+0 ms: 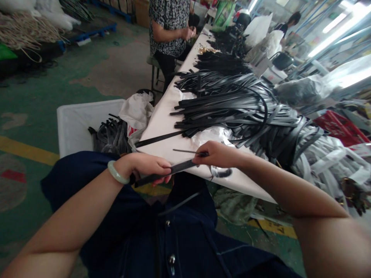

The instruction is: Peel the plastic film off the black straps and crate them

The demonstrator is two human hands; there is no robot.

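Left hand, right hand, gripping black strap; heaped straps

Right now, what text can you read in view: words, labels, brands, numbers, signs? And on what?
No text is legible.
White plastic bag: red print, partly hidden in folds, unreadable.
Red crate: pale marks, too blurred to read.
Yellow floor stripe under the table: small dark marks, can't tell if they're characters.
Black strip between left hand and right hand: no lettering visible.
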